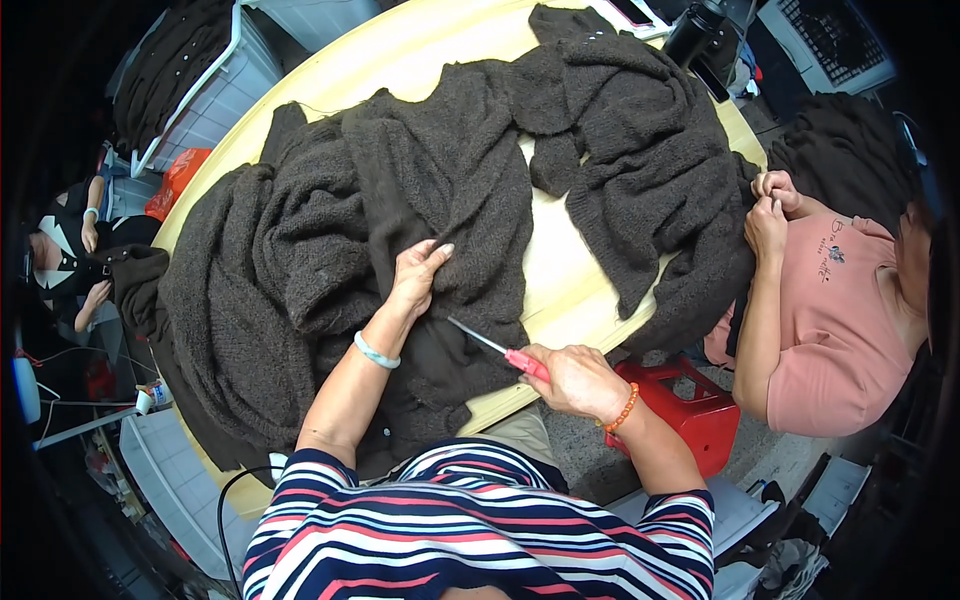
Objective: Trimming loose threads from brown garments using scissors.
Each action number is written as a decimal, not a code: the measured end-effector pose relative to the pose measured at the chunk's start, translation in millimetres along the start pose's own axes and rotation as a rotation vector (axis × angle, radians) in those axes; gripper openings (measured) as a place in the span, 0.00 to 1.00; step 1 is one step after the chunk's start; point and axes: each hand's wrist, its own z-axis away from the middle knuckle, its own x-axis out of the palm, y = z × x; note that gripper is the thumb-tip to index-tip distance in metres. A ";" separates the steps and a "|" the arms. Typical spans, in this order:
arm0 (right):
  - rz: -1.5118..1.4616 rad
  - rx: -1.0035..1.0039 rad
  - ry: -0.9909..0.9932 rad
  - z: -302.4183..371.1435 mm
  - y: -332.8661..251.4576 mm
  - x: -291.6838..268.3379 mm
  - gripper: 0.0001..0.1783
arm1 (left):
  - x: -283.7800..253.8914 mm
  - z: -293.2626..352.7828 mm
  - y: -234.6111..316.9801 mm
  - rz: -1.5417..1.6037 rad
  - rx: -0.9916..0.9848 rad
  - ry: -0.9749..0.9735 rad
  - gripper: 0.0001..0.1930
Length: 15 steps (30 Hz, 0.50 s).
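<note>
Striped shirt [480,530], dark cloth [450,180] beyond.
Left hand [414,280] pinches cloth, likely steadying it; right hand [580,382] grips red-handled tool [527,364].

I'm up against a pale yellow desk [590,245], its edge curved, light bright across the top! Red plastic stool [712,428] to my right, grey floor [580,458] below.

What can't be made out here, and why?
Head view:
Rear of the red handle: hidden by the right hand.
Dark fabric beneath the left hand: covered by its fingers.
Metal tip: too small to tell its shape.
Red stool: partly hidden by the right forearm.
White bin: far end cut off by the dark edge.
</note>
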 end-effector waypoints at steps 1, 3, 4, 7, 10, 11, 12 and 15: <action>-0.034 -0.002 0.030 2.3 0.9 1.1 0.18 | -3.4 1.0 -6.9 -0.053 0.004 -0.012 0.06; -0.065 -0.007 0.063 4.4 6.8 1.1 0.18 | -5.8 4.9 -6.9 -0.216 -0.005 -0.005 0.11; -0.109 -0.001 0.139 4.6 10.5 0.6 0.18 | -4.9 3.2 -6.8 -0.216 -0.002 -0.007 0.11; -0.152 0.004 0.267 5.3 20.9 0.4 0.17 | 25.5 2.2 10.9 -1.103 0.677 0.173 0.28; -0.161 0.007 0.326 7.2 26.7 -3.9 0.18 | 72.6 -11.6 40.0 -1.424 0.943 0.198 0.35; -0.166 0.009 0.363 7.1 25.4 -6.7 0.19 | 74.3 -21.9 40.4 -1.522 0.903 0.164 0.35; -0.170 0.007 0.398 5.8 24.9 -9.5 0.19 | 71.5 -35.8 37.8 -1.620 0.861 0.134 0.34; -0.156 0.023 0.435 2.4 30.2 -16.4 0.20 | 37.7 -81.7 23.8 -1.320 0.585 0.123 0.18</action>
